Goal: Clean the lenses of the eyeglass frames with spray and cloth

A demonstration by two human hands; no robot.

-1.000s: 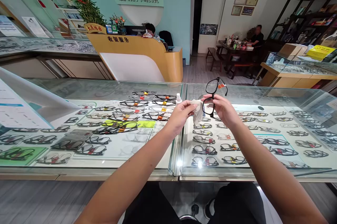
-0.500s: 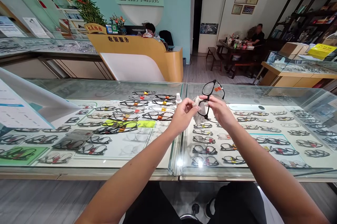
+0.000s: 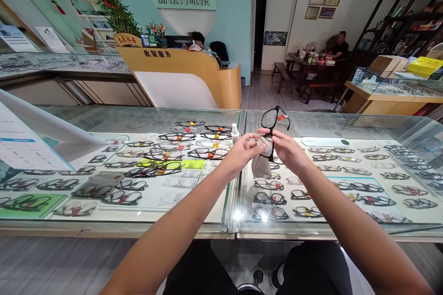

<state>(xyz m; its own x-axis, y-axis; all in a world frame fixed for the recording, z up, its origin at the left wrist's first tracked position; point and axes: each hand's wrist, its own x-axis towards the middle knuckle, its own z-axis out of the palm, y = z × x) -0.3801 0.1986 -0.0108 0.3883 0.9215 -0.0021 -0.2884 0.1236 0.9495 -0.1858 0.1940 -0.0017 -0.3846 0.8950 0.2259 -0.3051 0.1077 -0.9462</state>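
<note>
My right hand (image 3: 289, 149) grips a pair of black-framed eyeglasses (image 3: 271, 118) near the bridge, turned so one lens is above the other. An orange tag is on the upper temple. My left hand (image 3: 247, 149) pinches a pale grey cleaning cloth (image 3: 262, 168) against the lower lens, and the cloth hangs down below the fingers. Part of the lower lens is hidden by cloth and fingers. Just behind my left hand, a small white spray bottle (image 3: 235, 133) stands upright on the glass counter.
Under my arms runs a glass display counter (image 3: 194, 225) with rows of eyeglasses (image 3: 272, 198). Several black frames (image 3: 155, 169) lie left of my hands. A folded white paper sign (image 3: 31, 140) stands at far left. Beyond are a yellow reception desk (image 3: 228, 85) and two seated people.
The eyeglasses have turned more side-on and shifted slightly left. The cloth has swung lower, and my left hand has moved a little right and down across the lower lens.
</note>
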